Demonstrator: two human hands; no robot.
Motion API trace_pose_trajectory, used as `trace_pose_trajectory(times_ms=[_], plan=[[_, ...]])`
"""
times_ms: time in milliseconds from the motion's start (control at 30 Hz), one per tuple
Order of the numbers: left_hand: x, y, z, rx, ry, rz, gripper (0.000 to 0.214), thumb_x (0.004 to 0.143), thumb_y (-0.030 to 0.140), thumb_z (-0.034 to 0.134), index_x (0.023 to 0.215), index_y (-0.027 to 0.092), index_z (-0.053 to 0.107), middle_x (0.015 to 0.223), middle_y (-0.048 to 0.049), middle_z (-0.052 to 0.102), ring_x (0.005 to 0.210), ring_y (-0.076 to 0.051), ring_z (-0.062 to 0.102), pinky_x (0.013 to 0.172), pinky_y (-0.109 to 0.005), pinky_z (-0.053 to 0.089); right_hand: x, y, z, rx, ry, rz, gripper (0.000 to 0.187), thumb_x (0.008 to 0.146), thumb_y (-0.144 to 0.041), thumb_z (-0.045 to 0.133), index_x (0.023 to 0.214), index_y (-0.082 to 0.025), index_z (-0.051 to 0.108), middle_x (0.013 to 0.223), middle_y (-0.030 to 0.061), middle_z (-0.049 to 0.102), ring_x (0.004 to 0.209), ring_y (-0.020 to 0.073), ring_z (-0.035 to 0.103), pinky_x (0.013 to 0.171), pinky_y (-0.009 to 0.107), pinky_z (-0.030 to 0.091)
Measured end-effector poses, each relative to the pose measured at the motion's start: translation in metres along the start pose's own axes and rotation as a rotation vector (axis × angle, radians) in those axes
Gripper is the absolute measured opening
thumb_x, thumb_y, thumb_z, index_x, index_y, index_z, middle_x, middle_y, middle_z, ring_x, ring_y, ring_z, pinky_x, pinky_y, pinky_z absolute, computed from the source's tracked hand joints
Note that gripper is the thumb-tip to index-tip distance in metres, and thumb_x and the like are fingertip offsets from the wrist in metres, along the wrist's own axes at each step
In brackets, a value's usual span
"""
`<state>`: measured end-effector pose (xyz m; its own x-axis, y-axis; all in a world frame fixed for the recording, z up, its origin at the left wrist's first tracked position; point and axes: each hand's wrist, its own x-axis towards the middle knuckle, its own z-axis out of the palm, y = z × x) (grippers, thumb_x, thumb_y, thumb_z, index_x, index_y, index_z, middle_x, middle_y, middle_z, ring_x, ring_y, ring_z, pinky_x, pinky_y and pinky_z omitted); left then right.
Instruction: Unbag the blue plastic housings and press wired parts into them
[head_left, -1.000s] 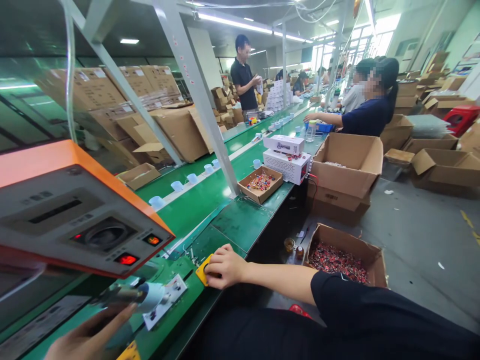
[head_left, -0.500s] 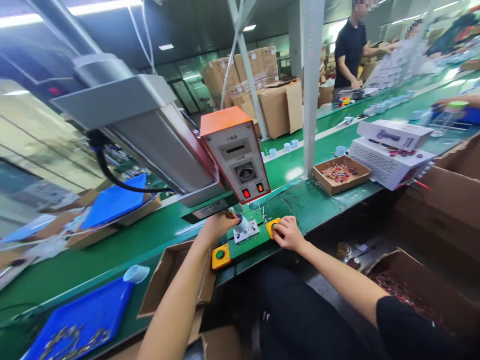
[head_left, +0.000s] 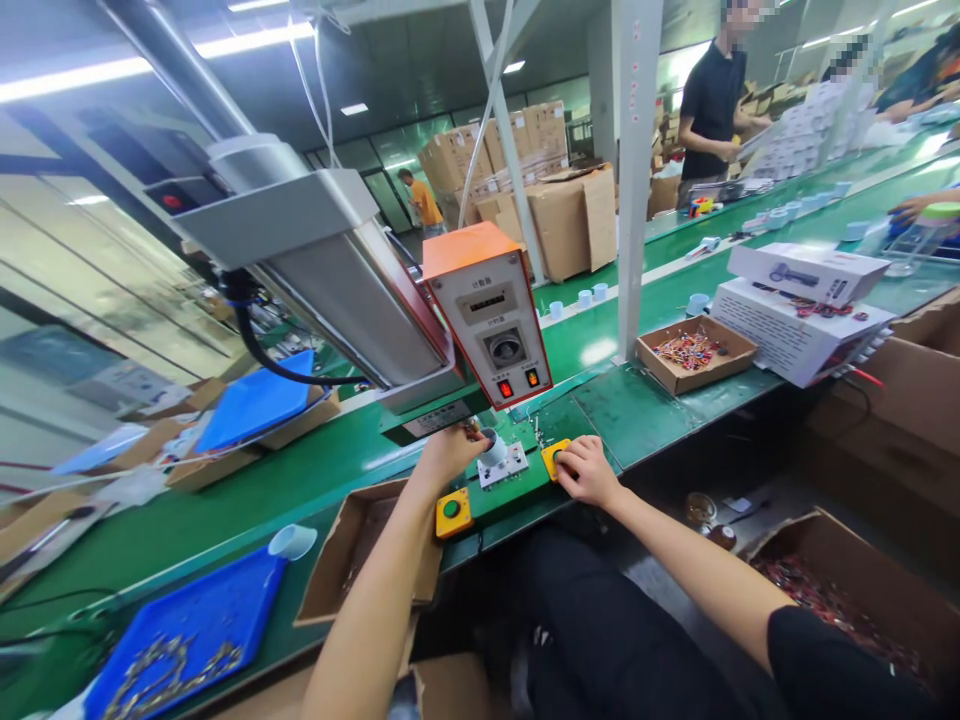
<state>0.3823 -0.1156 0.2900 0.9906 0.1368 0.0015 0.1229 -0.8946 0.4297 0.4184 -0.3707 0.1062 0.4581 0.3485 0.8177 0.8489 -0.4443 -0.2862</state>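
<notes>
Under the press head, my left hand [head_left: 448, 458] is closed at the rim of a light blue plastic cup [head_left: 493, 452]. The cup stands on a white fixture plate [head_left: 511, 467]. Something small and brass-coloured shows by the fingertips, too small to name. My right hand [head_left: 589, 470] is curled over a yellow push-button box [head_left: 552, 458], fingers bent on its button and hiding part of it. A second yellow box with a green button [head_left: 453, 511] sits beside my left forearm, untouched. Above my left hand hangs the grey press cylinder [head_left: 352, 300].
An orange control box [head_left: 487, 310] is beside the cylinder. On the left are a blue tray of metal parts [head_left: 259, 600], another cup [head_left: 292, 541] and a cardboard box [head_left: 330, 570]. A carton of small wired parts [head_left: 739, 355] and white boxes [head_left: 802, 330] stand right. Co-workers are beyond the conveyor.
The camera view has shifted slightly, so everything sits a little further right. Both hands keep their places at the cup and the button box. A person in orange now shows in the background.
</notes>
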Motion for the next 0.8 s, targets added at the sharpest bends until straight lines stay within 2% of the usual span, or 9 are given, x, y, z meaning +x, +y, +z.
trace_pose_trajectory(times_ms=[133, 267, 333, 400, 533, 600, 667, 733, 800], plan=[[-0.018, -0.009, 0.007, -0.037, 0.072, -0.079, 0.025, 0.091, 0.038, 0.068, 0.088, 0.018, 0.082, 0.087, -0.0086, 0.082, 0.088, -0.026, 0.076, 0.078, -0.031, 0.052, 0.003, -0.003, -0.003, 0.006, -0.015, -0.003, 0.008, 0.096, -0.022, 0.063, 0.089, -0.021, 0.068, 0.082, 0.0017, 0.069, 0.086, 0.0187, 0.056, 0.091, 0.038, 0.034], [-0.079, -0.044, 0.039, 0.105, 0.282, -0.179, 0.039, 0.108, 0.036, 0.046, 0.119, 0.02, 0.08, 0.11, -0.0123, 0.082, 0.102, -0.028, 0.076, 0.091, -0.036, 0.055, 0.003, -0.004, -0.004, 0.016, -0.025, -0.016, 0.007, 0.095, -0.023, 0.064, 0.096, -0.022, 0.071, 0.084, 0.0032, 0.071, 0.09, 0.0209, 0.057, 0.094, 0.04, 0.032], [-0.11, -0.059, 0.058, 0.238, 0.266, -0.221, 0.038, 0.109, 0.031, 0.045, 0.12, 0.021, 0.08, 0.115, -0.013, 0.081, 0.106, -0.028, 0.076, 0.095, -0.037, 0.055, 0.002, -0.003, -0.003, -0.012, -0.045, -0.007, 0.009, 0.095, -0.024, 0.064, 0.098, -0.023, 0.072, 0.085, 0.0032, 0.073, 0.092, 0.0213, 0.059, 0.095, 0.041, 0.03], [-0.128, -0.065, 0.069, 0.328, 0.227, -0.218, 0.037, 0.11, 0.03, 0.045, 0.115, 0.022, 0.081, 0.117, -0.0127, 0.08, 0.11, -0.028, 0.075, 0.099, -0.038, 0.055, 0.002, -0.001, -0.003, -0.048, -0.059, 0.005, 0.009, 0.095, -0.025, 0.064, 0.094, -0.024, 0.073, 0.082, 0.0028, 0.073, 0.093, 0.0215, 0.06, 0.096, 0.042, 0.029], [-0.125, -0.063, 0.062, 0.365, 0.196, -0.194, 0.037, 0.109, 0.03, 0.046, 0.111, 0.022, 0.082, 0.119, -0.0134, 0.079, 0.113, -0.031, 0.075, 0.103, -0.043, 0.056, 0.008, 0.0, 0.0, -0.084, -0.009, -0.017, 0.013, 0.096, -0.025, 0.063, 0.09, -0.024, 0.075, 0.079, 0.0018, 0.073, 0.09, 0.0208, 0.061, 0.096, 0.041, 0.029], [-0.122, -0.065, 0.052, 0.274, 0.181, -0.175, 0.034, 0.108, 0.03, 0.048, 0.117, 0.021, 0.08, 0.123, -0.0129, 0.079, 0.114, -0.03, 0.074, 0.105, -0.042, 0.056, 0.012, 0.002, 0.0, -0.1, 0.007, -0.047, 0.015, 0.097, -0.025, 0.062, 0.09, -0.024, 0.075, 0.078, 0.0017, 0.073, 0.088, 0.0206, 0.062, 0.094, 0.041, 0.029], [-0.136, -0.077, 0.046, 0.118, 0.21, -0.096, 0.031, 0.106, 0.03, 0.054, 0.126, 0.022, 0.076, 0.131, -0.0115, 0.076, 0.121, -0.029, 0.071, 0.108, -0.04, 0.054, 0.012, 0.006, -0.003, -0.121, -0.008, -0.077, 0.016, 0.096, -0.027, 0.063, 0.09, -0.024, 0.077, 0.077, 0.0023, 0.073, 0.086, 0.0205, 0.063, 0.091, 0.04, 0.03], [-0.173, -0.104, 0.049, -0.04, 0.331, -0.028, 0.03, 0.104, 0.035, 0.059, 0.127, 0.022, 0.074, 0.131, -0.01, 0.076, 0.125, -0.027, 0.068, 0.11, -0.038, 0.052, 0.009, 0.014, -0.008, -0.13, -0.037, -0.094, 0.018, 0.094, -0.033, 0.065, 0.087, -0.023, 0.079, 0.074, 0.0043, 0.072, 0.082, 0.0209, 0.062, 0.086, 0.041, 0.029], [-0.235, -0.142, 0.061, -0.146, 0.526, -0.126, 0.027, 0.106, 0.041, 0.057, 0.113, 0.021, 0.074, 0.115, -0.0088, 0.078, 0.114, -0.025, 0.07, 0.105, -0.037, 0.053, 0.008, 0.025, -0.009, -0.115, -0.078, -0.084, 0.024, 0.09, -0.04, 0.067, 0.081, -0.021, 0.079, 0.072, 0.0083, 0.07, 0.079, 0.023, 0.059, 0.083, 0.043, 0.026]])
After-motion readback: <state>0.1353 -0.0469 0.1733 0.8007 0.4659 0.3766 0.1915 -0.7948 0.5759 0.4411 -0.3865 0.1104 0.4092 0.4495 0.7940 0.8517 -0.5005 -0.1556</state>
